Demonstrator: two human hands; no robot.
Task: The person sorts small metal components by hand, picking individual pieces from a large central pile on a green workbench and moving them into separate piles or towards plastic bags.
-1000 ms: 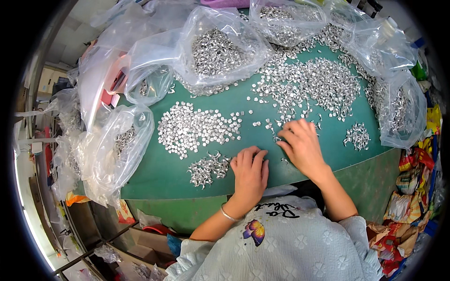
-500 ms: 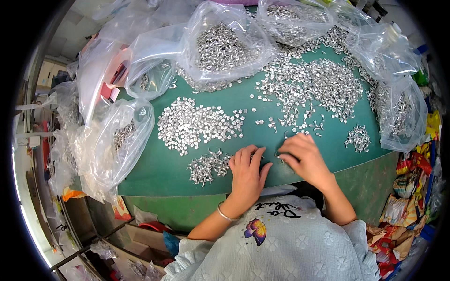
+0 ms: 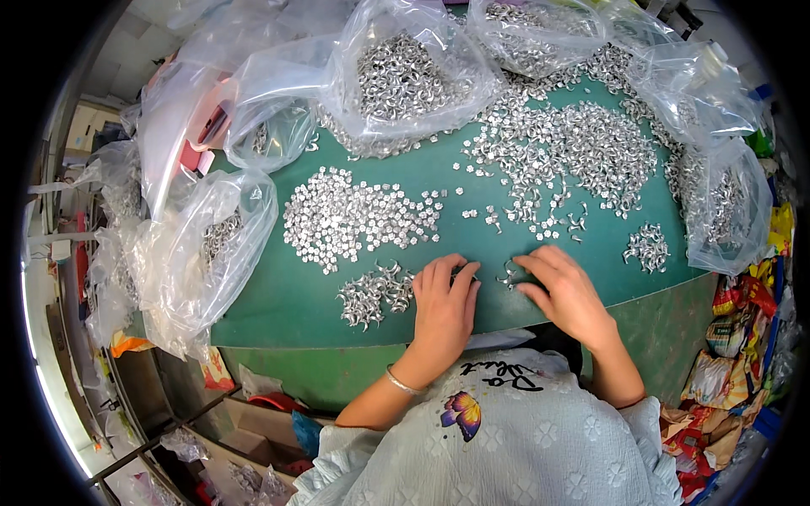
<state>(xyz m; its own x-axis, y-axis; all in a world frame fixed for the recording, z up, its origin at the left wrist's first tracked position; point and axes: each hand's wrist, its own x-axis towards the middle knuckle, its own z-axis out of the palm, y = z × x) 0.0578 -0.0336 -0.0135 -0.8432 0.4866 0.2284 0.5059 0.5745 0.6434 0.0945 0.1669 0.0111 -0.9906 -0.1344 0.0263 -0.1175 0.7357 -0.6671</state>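
Observation:
My left hand [image 3: 442,305] rests on the green table [image 3: 278,325], beside a small pile of curved silver metal pieces [image 3: 371,293]. Its fingers are curled down, and a bit of metal shows at the fingertips; most of it is hidden. Just to the right, my right hand [image 3: 567,293] has thumb and fingers apart, with a curved silver piece [image 3: 509,275] lying on the table at its fingertips. Beyond my left hand spreads a heap of small flower-shaped silver pieces [image 3: 354,215]. A large heap of curved pieces [image 3: 603,156] lies farther right, and a small pile [image 3: 648,248] sits near the right edge.
Clear plastic bags of metal pieces line the far side, among them a large bag [image 3: 403,84], a left bag [image 3: 215,253] and a right bag [image 3: 726,211]. A pink container [image 3: 211,126] stands at far left. Colourful packets [image 3: 726,337] lie beyond the right edge.
My right hand has shifted slightly right and its fingers have parted, leaving the curved piece in view on the table. My left hand has barely moved.

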